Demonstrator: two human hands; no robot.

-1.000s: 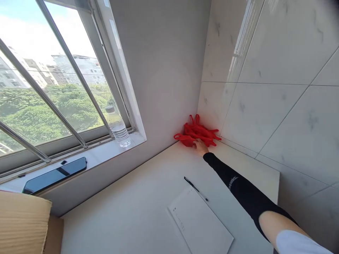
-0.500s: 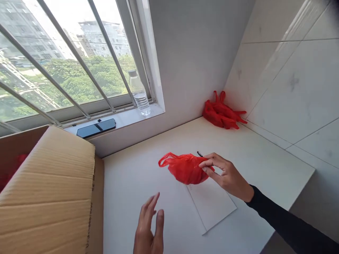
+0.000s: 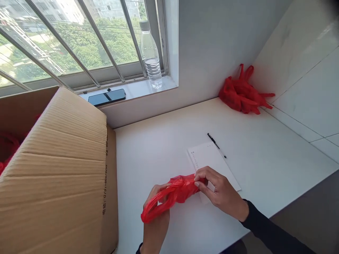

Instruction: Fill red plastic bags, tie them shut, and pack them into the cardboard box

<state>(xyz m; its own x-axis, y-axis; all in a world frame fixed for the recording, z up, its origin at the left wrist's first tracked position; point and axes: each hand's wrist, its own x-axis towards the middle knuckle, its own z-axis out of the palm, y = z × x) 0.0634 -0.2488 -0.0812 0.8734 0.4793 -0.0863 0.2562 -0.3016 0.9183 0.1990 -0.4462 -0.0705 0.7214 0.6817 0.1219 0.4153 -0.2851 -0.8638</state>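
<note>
Bag [image 3: 183, 189], red, sits pinched in the right hand [image 3: 220, 190], clasped by the left hand [image 3: 161, 217].

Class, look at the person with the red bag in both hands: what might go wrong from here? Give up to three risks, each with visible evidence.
1. The red bag looks thin and is pinched by the right hand, so a hard pull might tear it.
2. Its loop lies across the left hand, so it could snag.
3. The phone lies near the edge of the windowsill, so a knock might tip it off.
</note>
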